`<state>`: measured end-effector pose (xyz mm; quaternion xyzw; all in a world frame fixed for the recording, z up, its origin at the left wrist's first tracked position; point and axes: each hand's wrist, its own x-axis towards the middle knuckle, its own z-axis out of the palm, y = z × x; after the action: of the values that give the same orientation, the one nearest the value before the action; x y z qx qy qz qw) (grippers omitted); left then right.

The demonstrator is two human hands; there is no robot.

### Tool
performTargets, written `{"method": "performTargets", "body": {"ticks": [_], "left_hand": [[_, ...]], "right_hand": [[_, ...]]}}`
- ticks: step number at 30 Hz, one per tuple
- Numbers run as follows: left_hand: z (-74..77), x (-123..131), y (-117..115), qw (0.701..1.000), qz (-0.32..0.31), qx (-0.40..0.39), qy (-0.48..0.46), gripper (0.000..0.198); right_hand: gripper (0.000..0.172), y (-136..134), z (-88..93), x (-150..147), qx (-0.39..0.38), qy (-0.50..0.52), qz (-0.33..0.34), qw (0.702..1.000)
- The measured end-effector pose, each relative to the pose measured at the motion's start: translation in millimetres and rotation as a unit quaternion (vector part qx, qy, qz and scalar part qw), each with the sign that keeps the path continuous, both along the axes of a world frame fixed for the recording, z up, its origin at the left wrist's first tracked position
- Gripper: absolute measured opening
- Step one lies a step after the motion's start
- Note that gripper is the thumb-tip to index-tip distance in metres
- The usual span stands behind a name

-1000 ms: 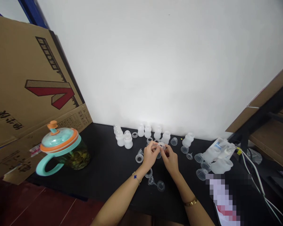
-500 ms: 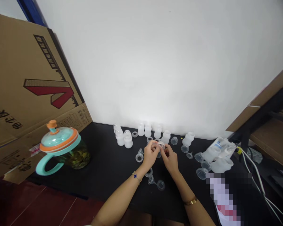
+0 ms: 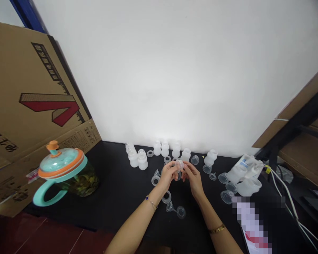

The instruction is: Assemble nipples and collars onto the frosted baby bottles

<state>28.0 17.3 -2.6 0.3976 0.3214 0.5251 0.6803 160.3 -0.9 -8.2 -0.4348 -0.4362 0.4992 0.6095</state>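
Note:
My left hand (image 3: 168, 176) pinches a small clear plastic cap (image 3: 179, 164) over the black table (image 3: 116, 190). My right hand (image 3: 194, 177) sits just right of it, fingers loosely spread, fingertips near the cap but apart from it. Behind the hands stand several small white bottles (image 3: 137, 158) in a loose row along the wall. Clear rings and nipples (image 3: 166, 197) lie scattered around and in front of my wrists.
A teal jug with an orange-rimmed lid (image 3: 62, 173) stands at the left, in front of a leaning cardboard box (image 3: 29, 106). At the right are a heap of larger clear parts in a bag (image 3: 243, 176), white cables (image 3: 288, 197) and a dark shelf frame (image 3: 296, 127).
My right hand has let go of the cap and opened a little to the right; the left hand keeps hold of it. The camera view has shifted slightly.

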Motion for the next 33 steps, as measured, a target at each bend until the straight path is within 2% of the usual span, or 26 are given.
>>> {"method": "performTargets", "body": {"ticks": [6,12,15,18,23,33], "left_hand": [[0.6,-2.4,-0.9,0.999,-0.022,-0.028,0.026,0.06],[-5.2,0.3,0.7,0.997,-0.009,0.015,0.077,0.062],[-8.0,1.1,1.8,0.994,0.0,0.042,0.1,0.06],[-9.4,0.9,2.4,0.992,-0.004,0.059,0.114,0.057],[-9.4,1.3,2.8,0.991,-0.009,0.066,0.116,0.055],[-8.3,2.6,2.8,0.992,-0.059,0.045,0.1,0.063]], "right_hand": [[0.036,0.1,-1.2,3.7,0.01,-0.005,-0.026,1.0],[0.037,3.6,-3.8,5.6,-0.006,0.009,-0.093,0.996],[0.041,5.2,-4.0,7.3,-0.015,0.029,-0.104,0.994],[0.044,5.6,-3.2,7.9,-0.032,0.051,-0.07,0.996],[0.04,5.6,-3.1,6.4,-0.064,0.081,0.014,0.995],[0.038,7.2,-5.4,7.0,-0.102,0.101,0.04,0.989]]}}
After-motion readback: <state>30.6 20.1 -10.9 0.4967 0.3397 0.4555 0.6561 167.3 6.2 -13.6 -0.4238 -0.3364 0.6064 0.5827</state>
